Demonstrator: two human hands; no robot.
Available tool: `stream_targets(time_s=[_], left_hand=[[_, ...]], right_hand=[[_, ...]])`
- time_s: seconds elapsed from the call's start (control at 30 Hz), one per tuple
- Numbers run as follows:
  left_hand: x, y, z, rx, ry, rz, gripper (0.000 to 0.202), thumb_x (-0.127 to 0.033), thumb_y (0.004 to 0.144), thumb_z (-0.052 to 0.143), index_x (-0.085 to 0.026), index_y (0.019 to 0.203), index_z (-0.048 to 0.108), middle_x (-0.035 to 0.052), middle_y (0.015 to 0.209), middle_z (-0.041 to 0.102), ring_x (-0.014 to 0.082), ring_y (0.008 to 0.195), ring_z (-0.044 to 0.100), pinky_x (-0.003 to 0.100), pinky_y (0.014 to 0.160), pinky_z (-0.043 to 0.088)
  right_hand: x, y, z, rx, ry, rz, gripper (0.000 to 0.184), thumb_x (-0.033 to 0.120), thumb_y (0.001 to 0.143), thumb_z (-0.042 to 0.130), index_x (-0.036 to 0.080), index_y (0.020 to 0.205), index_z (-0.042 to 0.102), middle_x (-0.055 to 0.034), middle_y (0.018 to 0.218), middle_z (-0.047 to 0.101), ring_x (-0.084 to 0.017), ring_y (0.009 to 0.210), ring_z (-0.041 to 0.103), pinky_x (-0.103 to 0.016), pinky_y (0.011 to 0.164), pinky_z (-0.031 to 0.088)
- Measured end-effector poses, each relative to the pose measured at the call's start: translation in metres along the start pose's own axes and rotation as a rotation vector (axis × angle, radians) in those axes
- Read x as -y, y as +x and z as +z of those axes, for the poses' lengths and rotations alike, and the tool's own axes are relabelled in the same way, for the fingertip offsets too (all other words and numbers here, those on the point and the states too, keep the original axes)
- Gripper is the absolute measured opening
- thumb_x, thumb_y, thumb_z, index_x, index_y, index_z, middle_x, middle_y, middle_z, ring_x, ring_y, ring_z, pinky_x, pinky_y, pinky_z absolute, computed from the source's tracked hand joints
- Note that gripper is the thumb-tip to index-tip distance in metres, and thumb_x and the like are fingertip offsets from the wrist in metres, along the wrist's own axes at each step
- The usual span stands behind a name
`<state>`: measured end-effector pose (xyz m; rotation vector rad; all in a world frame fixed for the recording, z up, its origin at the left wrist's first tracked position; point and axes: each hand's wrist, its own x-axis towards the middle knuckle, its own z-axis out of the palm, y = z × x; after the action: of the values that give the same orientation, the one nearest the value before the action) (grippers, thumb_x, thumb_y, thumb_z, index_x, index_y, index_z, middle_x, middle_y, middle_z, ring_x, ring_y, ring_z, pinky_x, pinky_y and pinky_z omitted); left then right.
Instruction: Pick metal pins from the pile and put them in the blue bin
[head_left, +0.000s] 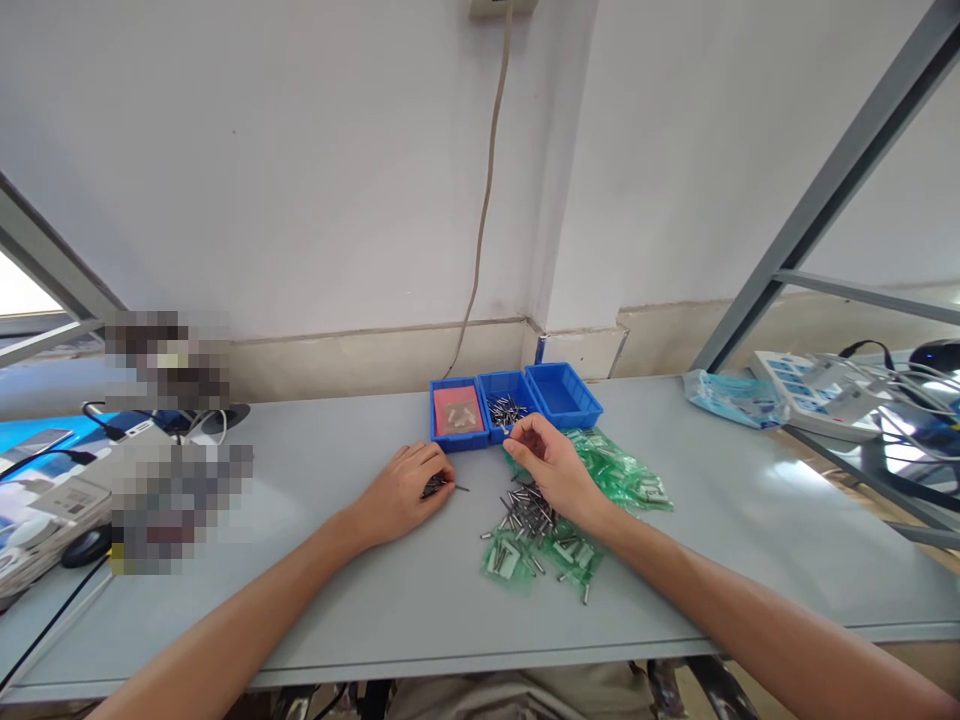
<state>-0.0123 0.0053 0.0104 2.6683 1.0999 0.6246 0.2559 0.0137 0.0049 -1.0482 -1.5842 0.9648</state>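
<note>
My left hand is curled on the table, its fingers closed around several thin dark metal pins; one sticks out to the right past the thumb. My right hand hovers at the front of the middle blue bin, thumb and forefinger pinched; whatever lies between the fingertips is too small to make out. That bin holds a heap of small metal pins. Below my right hand, a loose pile of metal pins lies on the table, partly over small green plastic bags with pins in them.
A left blue bin contains a red sheet and a small clear bag. On the right is another blue bin. More green bags lie behind my right wrist. Power strips and cables occupy the right end; electronics crowd the left.
</note>
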Motion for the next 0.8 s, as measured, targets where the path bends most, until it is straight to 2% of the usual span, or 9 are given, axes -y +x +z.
stream_targets(time_s=[0.2, 0.33, 0.57, 0.8], left_hand=[[-0.0007, -0.0002, -0.0005, 0.005, 0.005, -0.006, 0.007, -0.022, 0.103, 0.054, -0.022, 0.099, 0.061, 0.0037, 0.103, 0.065, 0.0210, 0.092, 0.058, 0.036, 0.087, 0.043], [-0.0002, 0.0001, 0.0000, 0.003, -0.001, 0.000, 0.009, -0.023, 0.103, 0.053, -0.022, 0.100, 0.061, 0.0038, 0.103, 0.065, 0.0209, 0.093, 0.058, 0.036, 0.087, 0.044], [0.0006, 0.0001, 0.0004, 0.013, 0.003, 0.001, 0.010, -0.025, 0.105, 0.052, -0.021, 0.100, 0.060, 0.0042, 0.103, 0.065, 0.0212, 0.093, 0.058, 0.037, 0.087, 0.044], [0.0013, 0.0006, 0.0011, 0.021, 0.022, 0.000, 0.008, -0.025, 0.104, 0.053, -0.022, 0.101, 0.060, 0.0040, 0.104, 0.064, 0.0214, 0.093, 0.058, 0.036, 0.088, 0.044]], right_hand=[[-0.0002, 0.0010, 0.0003, 0.014, 0.055, 0.028, 0.018, 0.042, 0.097, 0.063, 0.025, 0.095, 0.058, 0.0012, 0.084, 0.055, -0.017, 0.073, 0.051, -0.031, 0.067, 0.046], [0.0014, 0.0015, 0.0003, 0.008, 0.122, 0.068, 0.022, 0.045, 0.098, 0.060, 0.024, 0.098, 0.059, -0.0003, 0.089, 0.059, -0.015, 0.071, 0.055, -0.032, 0.069, 0.049], [-0.0043, 0.0031, 0.0008, 0.015, 0.143, 0.058, 0.026, 0.049, 0.099, 0.058, 0.023, 0.102, 0.060, -0.0014, 0.091, 0.061, -0.015, 0.070, 0.056, -0.031, 0.067, 0.049], [-0.0009, 0.0033, -0.0014, 0.033, 0.085, 0.059, 0.021, 0.043, 0.096, 0.065, 0.025, 0.097, 0.053, 0.0026, 0.085, 0.053, -0.016, 0.070, 0.053, -0.030, 0.063, 0.043]])
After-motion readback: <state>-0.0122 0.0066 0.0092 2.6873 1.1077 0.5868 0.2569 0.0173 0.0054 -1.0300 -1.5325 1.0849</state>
